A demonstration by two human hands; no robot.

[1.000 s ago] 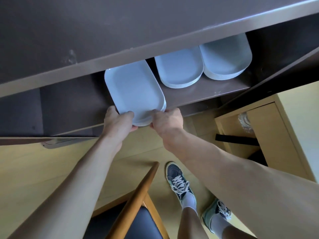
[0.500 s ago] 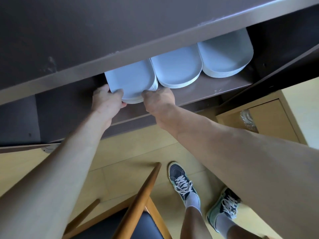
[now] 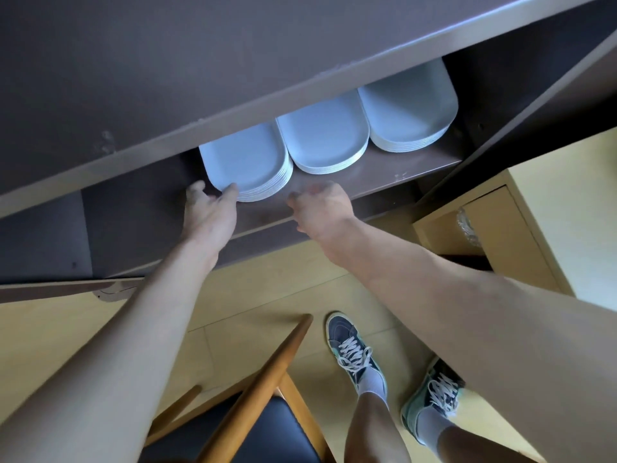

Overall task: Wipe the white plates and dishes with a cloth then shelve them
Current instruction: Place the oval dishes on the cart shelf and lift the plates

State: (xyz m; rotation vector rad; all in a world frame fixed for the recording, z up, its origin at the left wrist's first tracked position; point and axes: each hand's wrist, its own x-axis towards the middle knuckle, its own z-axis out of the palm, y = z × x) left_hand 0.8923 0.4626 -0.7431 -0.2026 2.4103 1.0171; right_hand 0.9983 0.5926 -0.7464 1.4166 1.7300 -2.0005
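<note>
Three stacks of white oblong plates stand side by side on a dark brown shelf (image 3: 384,177). The left stack (image 3: 245,162) sits nearest the shelf's front edge; the middle stack (image 3: 325,137) and the right stack (image 3: 409,106) lie further in. My left hand (image 3: 210,208) reaches to the left stack, its fingertips touching the front rim. My right hand (image 3: 320,205) hovers over the shelf just right of that stack, fingers loosely curled and blurred, holding nothing.
A dark cabinet top (image 3: 200,61) overhangs the shelf and hides the plates' far ends. A wooden chair with a dark seat (image 3: 253,396) stands below my arms on the pale floor. A light wooden cabinet (image 3: 494,235) is at the right.
The stack of plates went from my two hands onto the shelf and was pushed in. Both hands let go; the right hand has drawn back, the left still touches the rim.
</note>
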